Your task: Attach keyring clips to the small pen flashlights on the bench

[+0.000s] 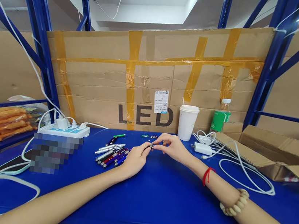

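My left hand (135,158) is closed around a small dark, shiny metal piece (151,146), most of which its fingers hide. The thumb and fingertips of my right hand (171,146) pinch the same piece from the right, so both hands meet at it above the blue tabletop. Close to my left hand lies a pile of metallic pens (110,155) in silver, dark red, purple and blue. A green pen (119,135) rests behind the pile. Beyond my fingertips, several tiny coloured parts (144,136) lie on the table, too small to name.
A white lidded cup (187,122) with a straw and a green-labelled bottle (220,117) stand at the back right. Beside them are a white charger (203,149) with coiled cable and an open cardboard box (276,152). A power strip (64,129) sits at the left.
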`<state>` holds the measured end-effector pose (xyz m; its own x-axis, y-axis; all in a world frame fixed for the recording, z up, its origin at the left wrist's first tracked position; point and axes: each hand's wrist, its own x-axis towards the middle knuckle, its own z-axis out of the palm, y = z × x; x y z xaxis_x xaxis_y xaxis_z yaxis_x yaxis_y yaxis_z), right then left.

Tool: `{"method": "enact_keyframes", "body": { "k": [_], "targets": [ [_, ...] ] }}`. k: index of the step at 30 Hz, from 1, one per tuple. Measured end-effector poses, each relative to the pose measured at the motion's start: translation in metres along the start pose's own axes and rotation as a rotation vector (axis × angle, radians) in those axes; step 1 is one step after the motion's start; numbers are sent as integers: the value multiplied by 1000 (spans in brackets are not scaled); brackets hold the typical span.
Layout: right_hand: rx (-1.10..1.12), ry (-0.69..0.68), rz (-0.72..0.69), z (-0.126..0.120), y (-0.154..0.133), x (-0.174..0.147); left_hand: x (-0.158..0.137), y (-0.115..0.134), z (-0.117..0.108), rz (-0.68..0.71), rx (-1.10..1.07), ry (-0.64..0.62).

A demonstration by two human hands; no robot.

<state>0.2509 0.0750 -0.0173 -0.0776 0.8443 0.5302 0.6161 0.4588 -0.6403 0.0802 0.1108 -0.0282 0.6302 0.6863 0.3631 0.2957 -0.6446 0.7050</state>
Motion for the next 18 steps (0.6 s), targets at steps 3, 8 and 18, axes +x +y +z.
{"method": "enact_keyframes", "body": {
  "k": [3,8,18],
  "targets": [
    [98,-1,-46,-1,2,2,0,-1,-1,10,-18,-37],
    [226,-99,-28,-3,-1,-1,-1,-3,-2,55,2,-114],
    [168,-155,-100,-3,2,-6,-1,-3,-2,89,-12,-176]
  ]
}}
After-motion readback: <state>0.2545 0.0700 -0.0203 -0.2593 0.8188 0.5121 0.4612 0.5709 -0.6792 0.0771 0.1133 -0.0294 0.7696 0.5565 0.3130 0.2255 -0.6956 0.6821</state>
